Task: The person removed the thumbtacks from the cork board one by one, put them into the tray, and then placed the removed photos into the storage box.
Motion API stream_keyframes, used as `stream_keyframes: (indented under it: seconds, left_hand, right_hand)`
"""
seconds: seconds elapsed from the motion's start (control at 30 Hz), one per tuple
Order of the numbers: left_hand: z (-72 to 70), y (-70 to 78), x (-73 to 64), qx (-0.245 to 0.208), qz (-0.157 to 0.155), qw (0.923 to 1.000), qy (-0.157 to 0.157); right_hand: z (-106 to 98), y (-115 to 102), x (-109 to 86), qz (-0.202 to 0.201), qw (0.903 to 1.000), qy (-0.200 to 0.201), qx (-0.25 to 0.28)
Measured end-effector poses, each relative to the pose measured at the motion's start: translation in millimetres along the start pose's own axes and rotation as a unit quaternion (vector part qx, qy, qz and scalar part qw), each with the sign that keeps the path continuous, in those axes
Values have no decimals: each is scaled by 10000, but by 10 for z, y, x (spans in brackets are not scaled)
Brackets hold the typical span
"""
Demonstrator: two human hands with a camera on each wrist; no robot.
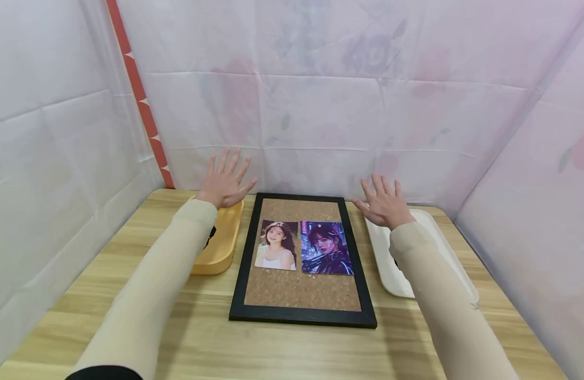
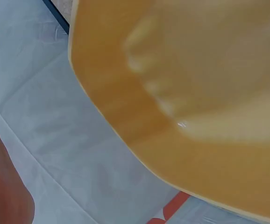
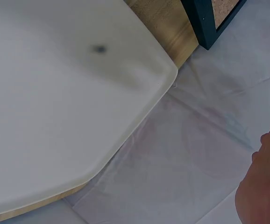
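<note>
My left hand (image 1: 225,182) is raised with fingers spread above the far end of a yellow tray (image 1: 220,253), holding nothing. On the other side, my right hand (image 1: 384,203) is spread the same way over a white tray (image 1: 443,243). Between them lies a black-framed cork board (image 1: 303,293). Two picture cards rest side by side on the cork: a portrait in a white top (image 1: 276,245) and a purple, neon-toned picture (image 1: 327,248). In the wrist views, the yellow tray (image 2: 111,84) and the white tray (image 3: 69,107) fill much of the picture.
The wood-grain table (image 1: 282,351) carries both trays and the board. White floral sheeting (image 1: 320,105) rises behind the table and along both sides, with a red strip (image 1: 142,100) at the left corner. A small dark spot (image 3: 99,49) shows on the white tray.
</note>
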State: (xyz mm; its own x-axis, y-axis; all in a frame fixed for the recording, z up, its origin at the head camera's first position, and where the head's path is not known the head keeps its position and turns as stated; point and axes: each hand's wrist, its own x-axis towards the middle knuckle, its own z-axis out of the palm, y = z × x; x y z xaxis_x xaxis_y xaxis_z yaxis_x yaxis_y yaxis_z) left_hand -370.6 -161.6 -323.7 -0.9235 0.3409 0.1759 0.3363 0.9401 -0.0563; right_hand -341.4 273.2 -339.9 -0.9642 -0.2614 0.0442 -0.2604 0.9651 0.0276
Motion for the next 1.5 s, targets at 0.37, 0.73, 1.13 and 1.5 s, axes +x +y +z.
stream_keyframes:
  seconds: [0.37, 0.73, 1.13, 1.5]
  left_hand:
    - [87, 36, -58, -4, 178, 9998, -82]
    - [140, 54, -158, -215, 255, 9992, -213]
    - [198, 122, -215, -180, 453, 9983, -325]
    - [233, 140, -332, -215, 494, 9980, -332]
  right_hand:
    - [24, -30, -18, -189, 9997, 133, -22]
    - [83, -32, -62, -320, 9993, 191, 50]
    - [111, -19, -114, -467, 9988, 155, 13]
    - [116, -64, -185, -575, 9981, 191, -86]
